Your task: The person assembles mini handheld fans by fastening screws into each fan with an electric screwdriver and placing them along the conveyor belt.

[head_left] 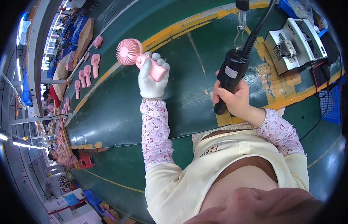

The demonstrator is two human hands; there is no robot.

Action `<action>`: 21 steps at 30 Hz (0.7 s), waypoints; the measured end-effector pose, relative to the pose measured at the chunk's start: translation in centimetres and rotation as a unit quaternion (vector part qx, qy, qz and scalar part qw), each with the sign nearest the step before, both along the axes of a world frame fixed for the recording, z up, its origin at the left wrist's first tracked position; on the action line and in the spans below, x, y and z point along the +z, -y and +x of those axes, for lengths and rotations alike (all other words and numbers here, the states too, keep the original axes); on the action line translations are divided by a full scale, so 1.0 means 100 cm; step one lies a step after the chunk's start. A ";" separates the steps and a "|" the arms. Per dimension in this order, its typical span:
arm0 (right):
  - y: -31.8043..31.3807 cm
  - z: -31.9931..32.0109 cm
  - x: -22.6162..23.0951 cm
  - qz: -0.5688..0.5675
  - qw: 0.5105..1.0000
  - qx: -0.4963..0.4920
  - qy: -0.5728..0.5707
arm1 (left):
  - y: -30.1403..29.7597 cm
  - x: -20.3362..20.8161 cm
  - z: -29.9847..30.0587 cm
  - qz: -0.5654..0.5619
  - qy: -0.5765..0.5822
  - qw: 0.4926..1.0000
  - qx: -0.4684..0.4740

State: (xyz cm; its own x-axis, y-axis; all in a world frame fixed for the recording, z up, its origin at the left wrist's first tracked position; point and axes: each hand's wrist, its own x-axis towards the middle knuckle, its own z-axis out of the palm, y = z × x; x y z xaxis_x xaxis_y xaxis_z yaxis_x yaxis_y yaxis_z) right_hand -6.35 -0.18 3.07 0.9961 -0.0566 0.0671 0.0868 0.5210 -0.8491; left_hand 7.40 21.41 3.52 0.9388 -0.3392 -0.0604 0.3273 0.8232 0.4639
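A white glove covers my left hand [154, 80], which is closed around the handle of a pink handheld fan [129, 51]. The fan's round grille head sticks out to the left of the fingers, above the green work surface. My bare right hand [235, 95] grips a black electric screwdriver [231, 71] with a pale label on its body. That screwdriver hangs from a metal hook [239, 33], and its thick cable rises from the upper end. Its lower tip points down toward the table's near edge, apart from the fan.
A silver box-shaped machine [293, 46] stands at the right of the green table [118, 108]. Several more pink fans [94, 65] lie along the far left side. Yellow tape [271, 82] marks the surface. A blue crate [330, 106] sits at the right; another person [63, 156] is at the far left.
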 end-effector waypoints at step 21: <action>0.147 0.060 0.071 0.066 0.966 -0.096 0.232 | 0.199 -0.023 -0.091 -0.121 -0.231 0.841 -0.473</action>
